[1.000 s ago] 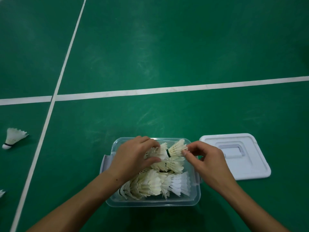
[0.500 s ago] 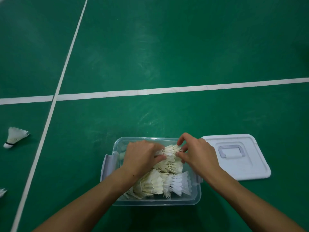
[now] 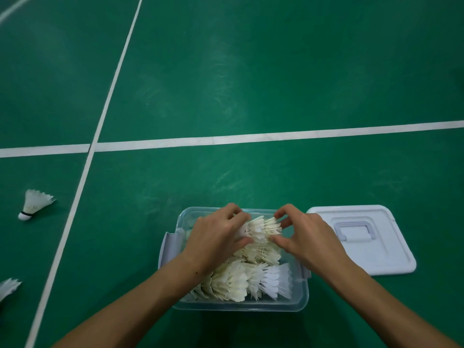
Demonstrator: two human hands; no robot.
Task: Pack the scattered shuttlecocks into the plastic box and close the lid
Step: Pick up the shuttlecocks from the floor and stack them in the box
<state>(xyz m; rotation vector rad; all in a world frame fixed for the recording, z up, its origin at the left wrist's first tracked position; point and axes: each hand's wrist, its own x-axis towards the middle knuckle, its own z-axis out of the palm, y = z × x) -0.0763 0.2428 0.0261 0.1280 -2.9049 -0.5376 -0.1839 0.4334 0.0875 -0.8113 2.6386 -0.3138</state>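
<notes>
Floor: green court floor (image 3: 276, 71) with white lines (image 3: 251, 139).
Plastic box (image 3: 241, 306): on the floor at its near edge, open, heaped with shuttlecocks (image 3: 241, 280).
Top shuttlecock (image 3: 263, 228): on the heap at the box's far end.
Left hand (image 3: 216, 237): fingers curled round its cork end.
Right hand (image 3: 306, 237): thumb and fingertips pinching its feather skirt.
Lid (image 3: 391, 259): off, flat just beside the box's right edge.
Loose shuttlecocks: one (image 3: 34, 204) beyond the left line, another (image 3: 7, 287) at the floor's left edge.
Risk: pressing down may crush feathers; an overfull heap may stop the lid seating; strays may be missed.
</notes>
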